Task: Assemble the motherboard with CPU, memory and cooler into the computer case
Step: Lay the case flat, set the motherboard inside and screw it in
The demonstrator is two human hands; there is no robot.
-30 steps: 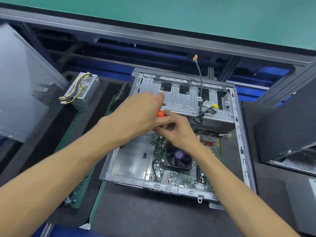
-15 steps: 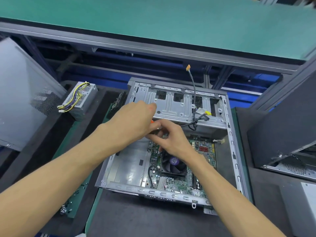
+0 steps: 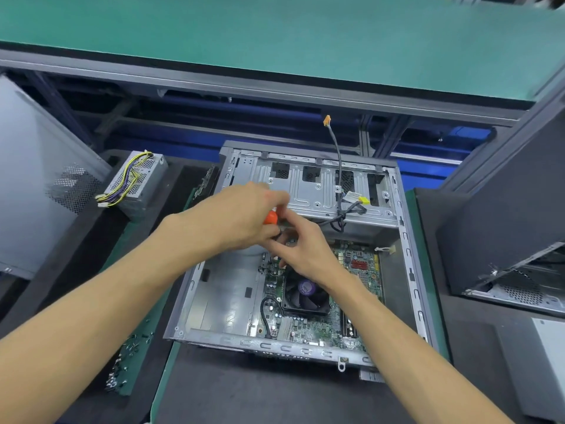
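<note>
The motherboard [image 3: 308, 319] already lies inside the computer case [image 3: 406, 255], its cooler [image 3: 305, 293] fan facing up near the middle of the board, and the case sits on the dark bench [image 3: 244, 393]. The step in hand looks like driving a fixing screw at the board's far edge. The left hand [image 3: 241, 215] is wrapped round the orange-handled screwdriver [image 3: 270, 217], fingers clamped on the grip. The right hand [image 3: 305, 249] meets it just beside the handle, fingers pinched together near the shaft; whether they hold a screw cannot be told, as the tip is hidden.

To do this well, the shaft should stand square to the board, with the right fingers steadying the tip until the thread bites. Pressure should stay light, since a slip could gouge the board or catch the black cable [image 3: 339, 215] hanging from the drive bay just beside the hands.

Against the frame half a second back, more of the orange handle shows between the hands, which otherwise sit in nearly the same spot above the far edge of the board; the case has not moved
</note>
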